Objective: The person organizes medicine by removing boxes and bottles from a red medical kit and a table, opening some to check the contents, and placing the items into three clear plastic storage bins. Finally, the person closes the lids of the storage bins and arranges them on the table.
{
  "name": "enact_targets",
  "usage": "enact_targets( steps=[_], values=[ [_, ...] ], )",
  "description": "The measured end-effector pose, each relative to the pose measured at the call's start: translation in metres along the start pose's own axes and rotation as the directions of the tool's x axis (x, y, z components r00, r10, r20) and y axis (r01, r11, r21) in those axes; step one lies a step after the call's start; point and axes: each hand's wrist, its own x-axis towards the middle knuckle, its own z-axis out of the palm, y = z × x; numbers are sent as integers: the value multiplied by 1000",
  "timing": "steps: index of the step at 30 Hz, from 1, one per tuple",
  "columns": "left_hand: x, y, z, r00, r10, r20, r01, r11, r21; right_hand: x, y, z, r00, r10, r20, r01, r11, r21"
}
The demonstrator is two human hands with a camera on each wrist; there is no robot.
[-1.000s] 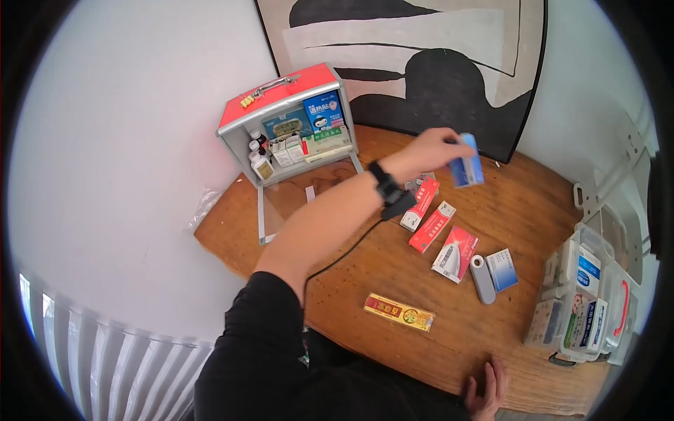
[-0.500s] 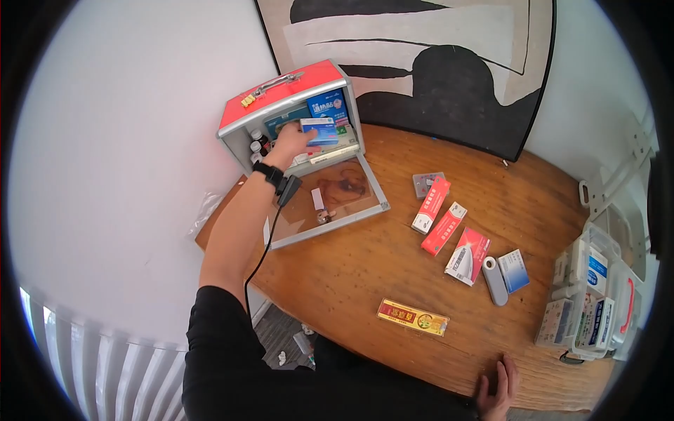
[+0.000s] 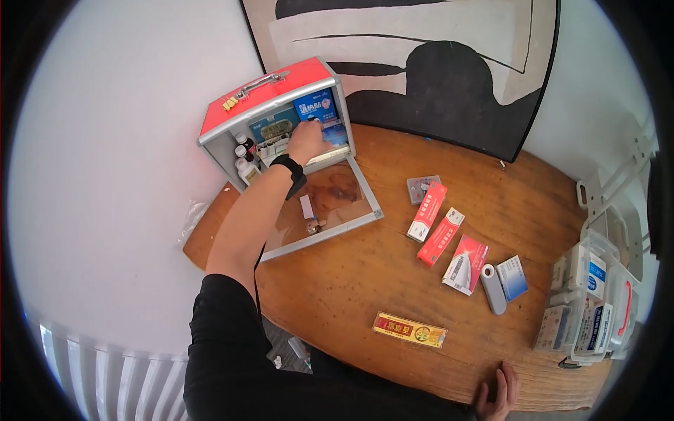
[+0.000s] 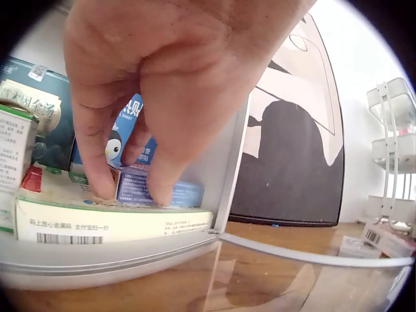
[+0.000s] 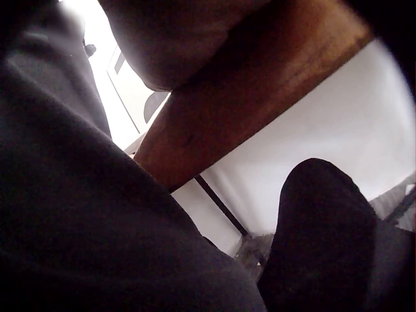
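Inside the red-topped medicine case (image 3: 295,81), my left hand (image 3: 307,142) pinches a small blue medicine box (image 4: 133,188) between thumb and fingers. This box lies low, right on top of a wide white carton (image 4: 130,226) at the case's front lip. Behind the hand stands a blue patch box with a penguin (image 3: 314,105), next to a teal box (image 3: 274,126). Bottles (image 3: 246,170) line the case's left side. At the table's near edge rests my right hand (image 3: 499,393), its fingers loosely bent and holding nothing. The right wrist view has mostly dark clothing and the table's underside.
The case's clear door (image 3: 330,203) lies folded down on the table. Red-and-white boxes (image 3: 441,236), a grey thermometer-like device (image 3: 493,289) and a blue-white box (image 3: 512,277) lie mid-right. A yellow box (image 3: 410,330) is nearer. A clear bin (image 3: 562,361) of boxes stands right.
My left hand has carried the blue medicine box from above the table's back, left into the case, and lowered it onto the white carton. The right hand has stayed at the table edge.
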Motion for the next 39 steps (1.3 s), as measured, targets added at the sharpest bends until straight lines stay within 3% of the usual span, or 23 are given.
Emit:
enact_targets(
  steps=[6,7,10,11,12,14,15,17,18,20,21,22,24,26,30,33,36,39],
  values=[
    [8,-2,10,1000,-30,0,30,990,135,9,-10,-4,999,30,-18,-30,999,20],
    [2,6,6,998,-21,-62,31,986,167,7,-10,-2,999,33,-27,-32,999,36],
    [-26,62,-44,1000,3,-2,-2,959,283,-17,9,4,995,81,64,-81,997,2],
    [-34,72,-46,993,115,-34,-99,945,311,-17,7,5,993,96,68,-96,995,-4],
    [-44,86,-48,992,122,-23,-110,947,303,-14,6,4,995,82,62,-82,997,0],
    [-60,134,-53,909,417,23,-417,908,40,-9,5,5,995,78,62,-78,997,-11],
    [-63,156,-48,905,425,25,-426,905,18,-9,7,5,996,66,61,-65,998,-18],
    [-66,197,-39,858,423,293,-399,906,-138,-6,5,2,997,53,56,-52,999,-15],
    [-65,209,-31,855,431,289,-406,902,-146,-6,5,2,997,59,53,-58,998,-25],
    [-57,221,-5,888,415,199,-430,902,36,-8,7,3,999,34,35,-33,999,-19],
    [-47,214,16,872,486,57,-489,864,118,-7,7,4,998,47,31,-46,998,-32],
    [-38,211,18,855,507,114,-518,847,122,-5,6,4,998,49,36,-48,999,-16],
    [-13,203,43,803,488,341,-495,866,-75,-13,4,-4,997,63,39,-63,998,-8],
    [-1,202,54,705,563,431,-360,808,-468,-6,2,-1,997,75,34,-76,997,13],
    [-13,213,51,719,552,422,-482,834,-268,-20,15,10,999,47,16,-48,999,26],
    [-26,221,42,789,504,352,-468,863,-188,-20,15,10,998,61,7,-61,998,12],
    [-47,209,7,850,459,260,-403,883,-241,5,-2,-2,999,-23,-35,24,1000,16],
    [-62,163,-40,884,413,219,-346,893,-287,6,-3,-2,1000,-6,-29,7,999,32]
  ],
)
